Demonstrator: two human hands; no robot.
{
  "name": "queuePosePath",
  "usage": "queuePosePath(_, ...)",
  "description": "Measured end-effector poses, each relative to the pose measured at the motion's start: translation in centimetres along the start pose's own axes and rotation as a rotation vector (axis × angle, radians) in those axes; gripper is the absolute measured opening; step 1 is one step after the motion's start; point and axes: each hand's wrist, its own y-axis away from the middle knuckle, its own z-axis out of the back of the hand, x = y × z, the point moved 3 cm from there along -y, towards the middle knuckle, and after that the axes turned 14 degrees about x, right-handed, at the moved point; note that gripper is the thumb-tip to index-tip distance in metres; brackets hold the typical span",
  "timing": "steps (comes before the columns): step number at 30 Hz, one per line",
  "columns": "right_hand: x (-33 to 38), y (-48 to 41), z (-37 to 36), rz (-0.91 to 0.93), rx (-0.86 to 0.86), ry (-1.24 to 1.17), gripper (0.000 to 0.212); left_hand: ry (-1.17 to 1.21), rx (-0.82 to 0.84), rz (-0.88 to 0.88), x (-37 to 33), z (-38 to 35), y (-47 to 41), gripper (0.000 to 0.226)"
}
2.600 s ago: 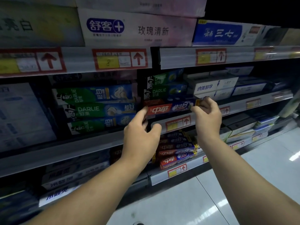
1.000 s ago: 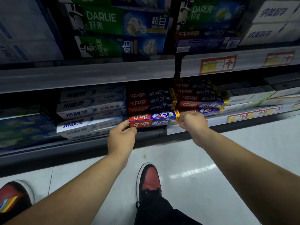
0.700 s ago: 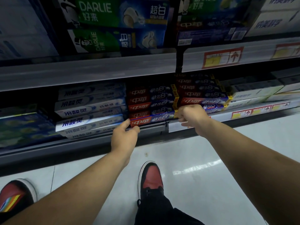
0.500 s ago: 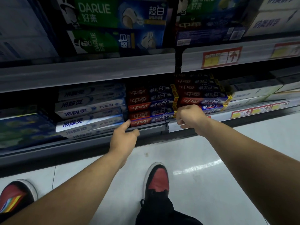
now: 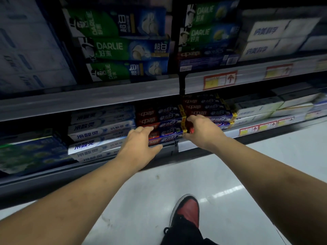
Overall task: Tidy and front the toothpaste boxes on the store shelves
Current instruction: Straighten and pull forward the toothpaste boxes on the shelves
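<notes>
From the head camera, you reached both hands to the lower shelf (image 5: 106,157). Your left hand (image 5: 139,147) lay flat and loosely spread, fingers extended, palm pressed against the left end of the stack of red and blue toothpaste boxes (image 5: 168,124); it gripped nothing that I could see, with the thumb stretched toward 3 o'clock along the shelf lip. Your right hand (image 5: 203,131) sat just at 3 o'clock of that stack, fingers curled down at its yellow-tipped right end, touching the boxes; whether it actually pinched a box I could not tell, as the fingertips were hidden behind the knuckles.

The stack stood at the centre of the lower shelf, between your hands. At 9 o'clock of it lay the white and blue toothpaste boxes (image 5: 99,131), stacked and slightly askew. At 3 o'clock, beyond your right hand, a second stack of red and blue boxes (image 5: 208,106) sat deeper in, then pale boxes (image 5: 256,108) further right.

At 12 o'clock, on the upper shelf (image 5: 123,92), the green Darlie boxes (image 5: 122,48) were stacked, some tilted. A red price tag (image 5: 220,80) hung on that shelf's edge. At 6 o'clock, your red and black shoe (image 5: 187,211) stood on the white floor (image 5: 238,165).
</notes>
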Motion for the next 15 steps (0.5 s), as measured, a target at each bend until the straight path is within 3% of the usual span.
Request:
queuePosePath(4, 0.4, 2.6, 4.6, 0.012, -0.188, -0.085, 0.051, -0.026, -0.046, -0.111, -3.8, 3.0, 0.8, 0.066)
queuePosePath(10, -0.5, 3.9, 11.3, -0.012, -0.652, -0.564, 0.027, 0.128, -0.211, -0.285, -9.4, 8.4, 1.3, 0.045)
queuePosePath(15, -1.7, 2.7, 12.9, -0.058, -0.732, -0.707, 0.041, 0.230, -0.244, -0.276, -13.0, 10.4, -0.5, 0.055)
